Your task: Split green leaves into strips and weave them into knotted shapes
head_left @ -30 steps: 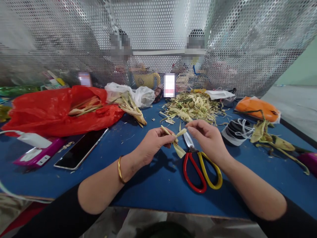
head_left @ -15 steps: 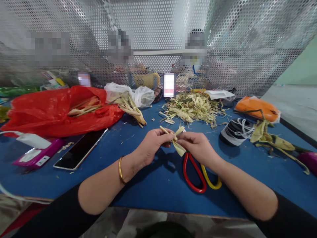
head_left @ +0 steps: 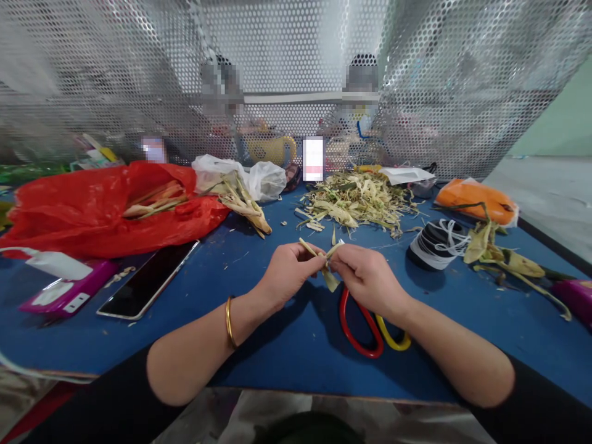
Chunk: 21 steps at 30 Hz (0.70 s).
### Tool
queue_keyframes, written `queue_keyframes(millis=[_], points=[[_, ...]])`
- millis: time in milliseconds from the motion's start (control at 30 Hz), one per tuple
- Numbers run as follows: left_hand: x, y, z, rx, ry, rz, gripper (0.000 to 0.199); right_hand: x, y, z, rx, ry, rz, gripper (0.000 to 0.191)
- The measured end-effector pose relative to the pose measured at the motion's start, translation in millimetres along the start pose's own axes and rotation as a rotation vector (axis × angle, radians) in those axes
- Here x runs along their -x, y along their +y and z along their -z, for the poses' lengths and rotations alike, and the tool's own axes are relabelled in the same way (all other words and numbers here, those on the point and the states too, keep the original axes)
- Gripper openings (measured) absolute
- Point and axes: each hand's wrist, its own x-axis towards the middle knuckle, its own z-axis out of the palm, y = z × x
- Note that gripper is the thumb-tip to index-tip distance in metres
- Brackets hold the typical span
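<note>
Above the middle of the blue table, my left hand (head_left: 293, 271) pinches a folded piece of pale husk (head_left: 329, 279) between thumb and fingers. My right hand (head_left: 367, 276) grips the same husk from the other side, its fingers curled in. The two hands nearly touch, and their fingertips partly hide the husk. Under my right hand lie scissors (head_left: 361, 330) with one red and one yellow handle; the hand covers much of them. A heap of shredded husk (head_left: 358, 200) sits beyond my hands.
On the left are a red plastic bag (head_left: 92, 203), a dark phone (head_left: 150, 280) and a purple power strip (head_left: 69, 293). A cord spool (head_left: 437, 245), an orange packet (head_left: 476, 201) and dry husks (head_left: 509, 262) lie right. Perforated metal (head_left: 296, 55) stands behind.
My right hand has turned and its fingers are curled more tightly over the husk. Less of the husk shows between the hands. The view has shifted slightly.
</note>
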Motion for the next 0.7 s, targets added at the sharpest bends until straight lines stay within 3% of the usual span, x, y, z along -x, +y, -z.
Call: queue_keyframes(millis=[167, 367, 433, 567, 700], points=[[-4.1, -1.8, 9.2, 0.201, -0.052, 0.140, 0.015, -2.7, 8.9, 2.5, -0.168, 0.059, -0.217, 0.021], [-3.8, 1.5, 18.0, 0.499, -0.235, 0.320, 0.019, -7.4, 10.1, 13.4, -0.485, 0.205, -0.411, 0.018], [-3.8, -0.1, 16.9, 0.563, -0.260, 0.354, 0.019, -7.3, 4.9, 14.5, -0.655, 0.125, -0.468, 0.019], [-4.0, -4.1, 12.9, 0.583, -0.218, 0.400, 0.010, -3.6, -3.3, 9.6, -1.098, -0.178, -0.603, 0.027], [-3.1, -3.7, 10.1, 0.535, -0.244, 0.380, 0.011, -0.6, -5.7, -1.0, -1.200, -0.310, -0.707, 0.028]])
